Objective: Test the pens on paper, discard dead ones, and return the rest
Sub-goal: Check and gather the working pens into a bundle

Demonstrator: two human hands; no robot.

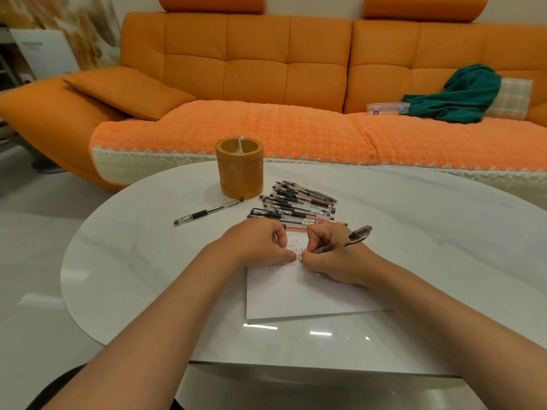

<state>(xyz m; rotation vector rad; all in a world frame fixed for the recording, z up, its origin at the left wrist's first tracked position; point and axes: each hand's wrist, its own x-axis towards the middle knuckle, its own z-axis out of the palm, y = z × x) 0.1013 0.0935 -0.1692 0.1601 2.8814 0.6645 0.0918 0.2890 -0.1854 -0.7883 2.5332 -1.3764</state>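
The right hand point(331, 258) pinches a clear-barrelled gel pen point(344, 241) between thumb and curled fingers, its tip down on the sheet of white paper point(310, 294) and its clip end tilted up and to the right. The left hand point(260, 244) rests on the sheet just beside it, fingers bent and thumb stretched flat along the paper toward the pen tip; nothing shows in its grasp. Rows of small written marks point(288, 253), black with some red, run across the far part of the sheet between and under the two hands.

The paper lies on the white oval table point(148, 261), right of the middle, its near edge close to the table's near edge. Just past the paper's far edge is a pile of pens point(299, 205), mostly clear barrels with black or red parts, lying roughly side by side, some overlapping. Left of the pile a single black-gripped pen point(207, 214) lies alone, slanted; its upper end touches the foot of a tan cylindrical pen holder point(239, 170), which stands upright near the table's far edge; something clear pokes up inside it, too small to name.

Behind the table is an orange sofa point(266, 69); on its right seat lie a green garment point(455, 96), a clear plastic case point(387, 108) and a plaid cushion point(512, 96).
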